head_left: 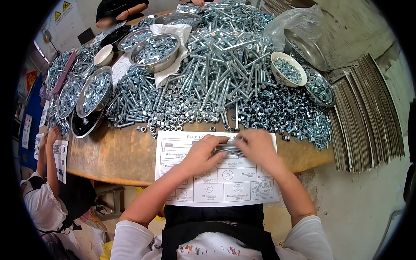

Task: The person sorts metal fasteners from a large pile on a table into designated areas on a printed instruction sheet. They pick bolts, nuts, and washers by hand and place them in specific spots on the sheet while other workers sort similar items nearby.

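A white printed sheet (173, 197) with outline drawings of hardware lies at the table's near edge, under both my hands. Several long silver bolts (232, 151) lie over its upper part. My left hand (203, 152) curls around their left ends, with the thumb below and the fingers above. Close by on the right, my right hand (258, 148) bends over the other ends of the bolts. Its fingertips are smeared by motion, so its grip is unclear. Just beyond the sheet lie loose nuts (180, 112) and a large heap of long bolts (216, 73).
Dark-centred nuts (277, 106) are heaped at right, below a white bowl (299, 71) of small hardware. Metal bowls of washers (156, 52) stand at left. Stacked cardboard (368, 117) rises beyond the right edge. A co-worker (45, 190) works at far left, another at the back.
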`<state>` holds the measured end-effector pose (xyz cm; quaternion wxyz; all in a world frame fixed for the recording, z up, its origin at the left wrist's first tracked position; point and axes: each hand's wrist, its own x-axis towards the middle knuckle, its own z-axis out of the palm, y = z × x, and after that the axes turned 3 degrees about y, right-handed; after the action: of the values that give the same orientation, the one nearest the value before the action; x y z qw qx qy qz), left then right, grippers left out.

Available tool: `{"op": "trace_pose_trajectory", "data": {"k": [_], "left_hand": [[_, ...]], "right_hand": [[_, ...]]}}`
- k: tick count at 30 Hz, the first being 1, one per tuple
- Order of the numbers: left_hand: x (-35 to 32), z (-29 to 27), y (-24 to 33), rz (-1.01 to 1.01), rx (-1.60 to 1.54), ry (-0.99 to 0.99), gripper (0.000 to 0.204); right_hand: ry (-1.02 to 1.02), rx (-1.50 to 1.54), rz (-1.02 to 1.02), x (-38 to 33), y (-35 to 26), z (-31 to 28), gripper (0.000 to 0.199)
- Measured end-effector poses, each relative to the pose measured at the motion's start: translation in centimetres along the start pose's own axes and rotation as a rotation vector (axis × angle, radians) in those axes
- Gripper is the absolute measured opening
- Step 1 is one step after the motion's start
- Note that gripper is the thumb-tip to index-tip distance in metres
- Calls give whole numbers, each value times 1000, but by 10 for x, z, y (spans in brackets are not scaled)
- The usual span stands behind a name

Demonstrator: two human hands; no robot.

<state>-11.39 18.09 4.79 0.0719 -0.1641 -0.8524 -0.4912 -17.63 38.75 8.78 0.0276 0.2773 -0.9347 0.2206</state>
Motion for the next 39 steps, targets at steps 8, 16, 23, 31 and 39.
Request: {"op": "trace_pose_trajectory", "data": {"k": [8,16,23,31,39], "left_hand": [[3,9,5,-82,12,57,32],[-4,-12,-8,-294,-253,174,29],[-3,-19,-7,-244,-91,109,23],[-13,-13,-4,-209,-23,87,26],[-14,-13,11,-258,76,0,38]], "right_hand": [[-21,-159,255,60,17,33,35],[52,36,339,-3,-9,-35,21],[123,-165,-79,-45,-54,-48,12],[-150,-133,-213,-31,-65,23,7],[421,-163,-179,63,-10,-10,23]]}}
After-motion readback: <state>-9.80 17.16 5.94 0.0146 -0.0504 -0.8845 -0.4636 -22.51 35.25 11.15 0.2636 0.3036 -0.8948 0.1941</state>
